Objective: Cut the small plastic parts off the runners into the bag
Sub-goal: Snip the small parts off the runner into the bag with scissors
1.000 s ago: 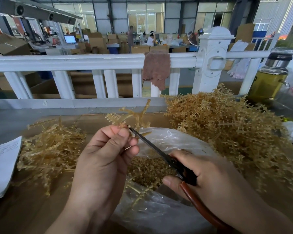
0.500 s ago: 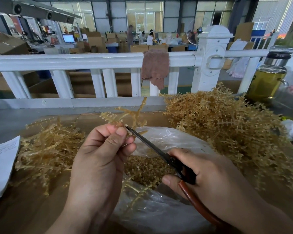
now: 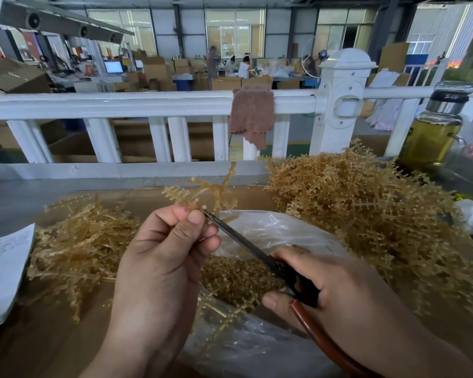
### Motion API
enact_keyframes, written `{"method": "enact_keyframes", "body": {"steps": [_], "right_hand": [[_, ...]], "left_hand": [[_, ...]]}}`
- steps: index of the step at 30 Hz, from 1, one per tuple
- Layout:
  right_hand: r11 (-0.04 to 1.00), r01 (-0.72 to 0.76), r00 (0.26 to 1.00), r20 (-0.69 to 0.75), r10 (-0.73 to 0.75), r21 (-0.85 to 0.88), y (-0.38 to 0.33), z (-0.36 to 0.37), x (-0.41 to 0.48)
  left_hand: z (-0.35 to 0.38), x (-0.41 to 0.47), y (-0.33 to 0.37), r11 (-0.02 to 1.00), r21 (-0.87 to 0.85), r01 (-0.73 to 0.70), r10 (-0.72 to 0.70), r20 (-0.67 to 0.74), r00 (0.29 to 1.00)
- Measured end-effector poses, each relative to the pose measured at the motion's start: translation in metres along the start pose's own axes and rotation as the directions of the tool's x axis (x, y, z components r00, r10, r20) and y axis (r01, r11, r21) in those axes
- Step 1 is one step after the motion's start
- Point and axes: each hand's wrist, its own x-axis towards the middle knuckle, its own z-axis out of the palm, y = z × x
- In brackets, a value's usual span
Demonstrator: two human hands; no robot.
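My left hand [image 3: 161, 257] pinches an amber plastic runner [image 3: 202, 190] between thumb and fingers, holding it above the clear plastic bag [image 3: 271, 230]. My right hand [image 3: 336, 293] grips scissors [image 3: 246, 245] with a black pivot and brown handles. The blade tips touch the runner right beside my left thumb. Inside the bag lies a heap of small cut parts [image 3: 235, 276]. A big pile of uncut runners [image 3: 366, 214] sits on the right. A flatter pile of stripped runners [image 3: 79, 241] lies on the left.
A white railing [image 3: 148, 105] with a brown cloth [image 3: 253, 113] draped over it runs along the far edge. A glass bottle of yellow liquid [image 3: 432, 132] stands at the back right. A printed sheet [image 3: 3, 266] lies at the left. Cardboard [image 3: 38, 336] covers the table.
The left hand has fed the runner slightly along; the scissor tips stay at the same spot by the thumb. Both hands remain over the bag.
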Motion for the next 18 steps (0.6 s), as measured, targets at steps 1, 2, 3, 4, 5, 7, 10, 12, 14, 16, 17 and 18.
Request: {"method": "enact_keyframes", "body": {"steps": [1,2,3,4,5,7,10,12,14,16,17,18], "right_hand": [[1.000,0.000,1.000,0.000,0.000,0.006,-0.0004,-0.0001,0.0001],[1.000,0.000,1.000,-0.005,0.000,0.006,-0.0005,-0.0001,0.0001],[1.000,0.004,1.000,-0.016,-0.004,0.007,-0.0003,0.0001,0.0001],[1.000,0.009,1.000,-0.030,-0.009,0.009,0.0006,0.0005,0.0004],[1.000,0.011,0.999,-0.039,-0.011,0.007,0.0014,0.0011,0.0006],[1.000,0.012,0.999,-0.042,-0.012,0.003,0.0023,0.0020,0.0011],[1.000,0.010,0.999,-0.054,-0.010,0.002,0.0032,0.0022,0.0014],[1.000,0.006,0.998,-0.067,-0.006,-0.004,0.0034,0.0024,0.0012],[1.000,0.004,0.997,-0.071,-0.005,-0.007,0.0041,0.0028,0.0012],[1.000,0.001,0.997,-0.076,-0.001,-0.005,0.0047,0.0027,0.0009],[1.000,0.000,0.997,-0.077,-0.001,-0.006,0.0050,0.0026,0.0008],[1.000,0.001,0.997,-0.078,-0.002,-0.006,0.0050,0.0024,0.0006]], "left_hand": [[0.0003,-0.0001,-0.0002,1.000,0.002,0.001,-0.001,0.001,1.000],[0.0004,-0.0003,-0.0005,1.000,0.002,0.000,0.000,0.003,1.000],[0.0006,-0.0005,-0.0006,1.000,0.003,0.001,-0.001,0.005,1.000],[0.0008,-0.0005,-0.0006,1.000,0.004,0.002,-0.002,0.006,1.000],[0.0010,-0.0007,-0.0005,1.000,0.006,0.003,-0.003,0.007,1.000],[0.0009,-0.0008,-0.0003,1.000,0.008,0.005,-0.005,0.011,1.000],[0.0014,-0.0009,-0.0006,1.000,0.020,-0.003,0.003,0.014,1.000],[0.0017,-0.0013,-0.0014,0.999,0.032,-0.014,0.013,0.014,1.000],[0.0021,-0.0015,-0.0017,0.999,0.041,-0.019,0.018,0.018,1.000],[0.0025,-0.0019,-0.0016,0.999,0.045,-0.016,0.015,0.024,1.000],[0.0028,-0.0020,-0.0014,0.999,0.047,-0.014,0.013,0.027,1.000],[0.0031,-0.0020,-0.0011,0.999,0.048,-0.012,0.011,0.028,1.000]]}}
